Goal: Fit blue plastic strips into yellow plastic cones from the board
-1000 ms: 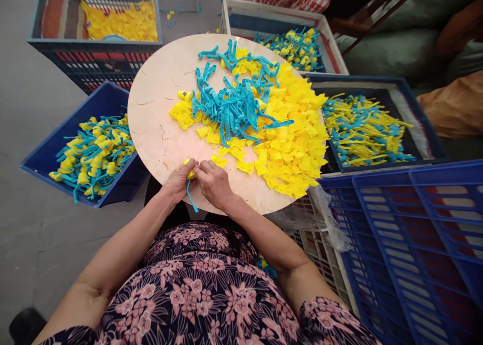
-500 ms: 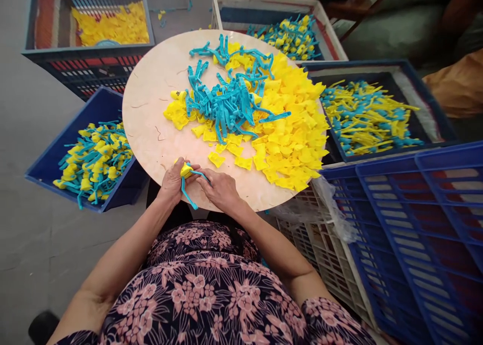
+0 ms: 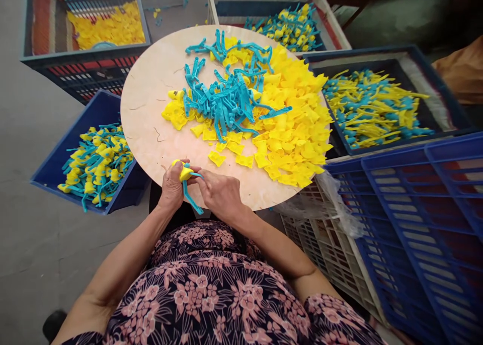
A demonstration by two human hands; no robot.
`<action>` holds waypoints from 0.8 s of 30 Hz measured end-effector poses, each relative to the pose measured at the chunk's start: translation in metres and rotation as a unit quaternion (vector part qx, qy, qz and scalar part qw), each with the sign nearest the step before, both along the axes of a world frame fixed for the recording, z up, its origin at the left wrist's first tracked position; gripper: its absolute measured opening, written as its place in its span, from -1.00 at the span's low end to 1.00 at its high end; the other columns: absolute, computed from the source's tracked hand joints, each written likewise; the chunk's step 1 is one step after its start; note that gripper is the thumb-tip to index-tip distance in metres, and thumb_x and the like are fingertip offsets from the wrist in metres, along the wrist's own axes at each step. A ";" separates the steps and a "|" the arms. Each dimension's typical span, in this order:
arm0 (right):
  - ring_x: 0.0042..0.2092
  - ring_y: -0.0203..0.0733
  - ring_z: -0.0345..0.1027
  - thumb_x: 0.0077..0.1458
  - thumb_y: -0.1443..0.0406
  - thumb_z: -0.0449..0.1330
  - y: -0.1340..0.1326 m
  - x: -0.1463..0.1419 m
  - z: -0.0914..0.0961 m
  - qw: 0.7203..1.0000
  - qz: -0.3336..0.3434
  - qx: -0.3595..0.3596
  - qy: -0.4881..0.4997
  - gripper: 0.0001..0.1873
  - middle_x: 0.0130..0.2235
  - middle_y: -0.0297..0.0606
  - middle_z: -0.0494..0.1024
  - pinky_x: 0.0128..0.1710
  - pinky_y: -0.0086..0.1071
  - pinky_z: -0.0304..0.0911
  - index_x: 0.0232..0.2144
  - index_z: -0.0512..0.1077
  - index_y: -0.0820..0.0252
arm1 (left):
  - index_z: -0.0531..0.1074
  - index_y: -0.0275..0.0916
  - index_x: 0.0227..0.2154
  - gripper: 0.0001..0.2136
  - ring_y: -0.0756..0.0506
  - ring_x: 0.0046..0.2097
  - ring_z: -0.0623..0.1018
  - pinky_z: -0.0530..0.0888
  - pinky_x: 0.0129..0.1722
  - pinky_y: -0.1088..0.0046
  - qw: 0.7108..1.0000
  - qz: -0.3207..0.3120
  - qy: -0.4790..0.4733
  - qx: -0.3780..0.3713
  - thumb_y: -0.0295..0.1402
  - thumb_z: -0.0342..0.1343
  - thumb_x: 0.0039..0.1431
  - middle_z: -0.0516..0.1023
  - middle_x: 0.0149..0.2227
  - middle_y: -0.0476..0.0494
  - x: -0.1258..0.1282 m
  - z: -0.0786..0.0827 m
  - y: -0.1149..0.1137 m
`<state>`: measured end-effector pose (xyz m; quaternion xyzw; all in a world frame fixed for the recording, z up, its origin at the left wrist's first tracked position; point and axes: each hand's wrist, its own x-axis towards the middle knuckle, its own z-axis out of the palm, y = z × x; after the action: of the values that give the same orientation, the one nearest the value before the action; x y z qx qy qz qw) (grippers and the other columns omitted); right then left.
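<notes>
together, hands (image 3: 222,194) hold yellow-blue piece (image 3: 186,174)

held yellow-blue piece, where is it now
In the head view, the piece is left of centre, between left hand and right hand, by the near edge of the round board.

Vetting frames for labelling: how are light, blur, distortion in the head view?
Head view: soft light, no strong glare on the tabletop; upper right corner dark. Head view: left hand and right hand fairly clear, heaped yellow pieces blending together, dark shape at lower left too soft to identify. Head view: blue crate at right looks stretched toward the edge, probably wide lens.
</notes>
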<state>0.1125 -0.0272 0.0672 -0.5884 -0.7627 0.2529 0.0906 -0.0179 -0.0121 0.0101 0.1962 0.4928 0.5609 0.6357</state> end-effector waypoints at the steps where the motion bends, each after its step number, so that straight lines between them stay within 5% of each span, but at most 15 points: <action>1: -0.17 -0.13 0.51 0.33 0.22 -0.02 -0.002 0.001 0.001 1.000 -0.001 -0.002 0.012 -0.65 -0.15 -0.20 0.65 -0.28 -0.37 0.19 0.03 0.45 0.12 | 0.40 -0.27 -0.24 -0.53 -0.05 -0.44 0.61 0.53 -0.43 0.47 1.000 0.001 0.008 0.008 0.02 0.28 -0.05 0.62 -0.44 -0.07 0.000 0.000 -0.001; 6: -0.17 -0.17 0.47 0.29 0.12 0.06 0.001 0.013 -0.010 0.991 0.008 -0.047 0.128 -0.63 -0.14 -0.16 0.61 -0.24 -0.39 0.22 0.00 0.42 0.21 | 0.37 -0.24 -0.22 -0.59 -0.10 -0.40 0.63 0.57 -0.35 0.37 0.997 -0.027 0.048 0.048 -0.01 0.22 0.05 0.64 -0.38 -0.11 -0.003 -0.002 -0.005; 10: -0.24 -0.25 0.39 0.15 0.06 0.23 0.015 0.017 -0.031 0.948 0.047 -0.112 0.295 -0.59 -0.15 -0.22 0.56 -0.30 -0.43 0.21 -0.08 0.43 0.23 | 0.42 -0.22 -0.25 -0.70 -0.18 0.02 0.58 0.49 0.03 0.25 0.994 -0.047 0.023 0.093 -0.09 0.19 0.13 0.60 -0.04 -0.22 0.001 -0.006 -0.016; 13: -0.28 -0.27 0.34 0.13 0.03 0.23 0.017 0.012 -0.039 0.938 0.072 -0.115 0.318 -0.62 -0.28 -0.29 0.52 -0.30 -0.43 0.18 -0.21 0.44 0.24 | 0.46 -0.19 -0.24 -0.75 -0.18 0.27 0.36 0.31 0.23 0.26 0.992 -0.046 0.027 0.118 -0.13 0.20 0.14 0.45 0.18 -0.17 0.004 -0.008 -0.023; 20: -0.37 -0.31 0.24 0.14 -0.04 0.19 0.004 0.006 -0.037 0.930 0.047 -0.048 0.360 -0.58 -0.41 -0.34 0.41 -0.36 -0.42 0.11 -0.41 0.38 0.22 | 0.47 -0.18 -0.03 -0.55 -0.24 0.22 0.41 0.34 0.21 0.19 0.983 -0.105 -0.010 0.150 0.01 0.17 0.13 0.46 0.16 -0.25 0.002 0.001 -0.032; 24: -0.39 -0.33 0.23 0.06 -0.06 0.25 -0.002 0.009 -0.036 0.908 0.011 -0.092 0.408 -0.56 -0.43 -0.38 0.39 -0.41 -0.45 0.11 -0.42 0.39 0.22 | 0.52 -0.18 -0.09 -0.68 -0.22 0.21 0.41 0.32 0.21 0.22 0.981 -0.127 0.019 0.148 -0.12 0.18 0.17 0.47 0.16 -0.22 0.001 0.007 -0.036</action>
<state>0.1218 -0.0289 0.0310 -0.4312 -0.6387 0.5408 0.3373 -0.0170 -0.0484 0.0170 0.3599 0.3872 0.5386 0.6561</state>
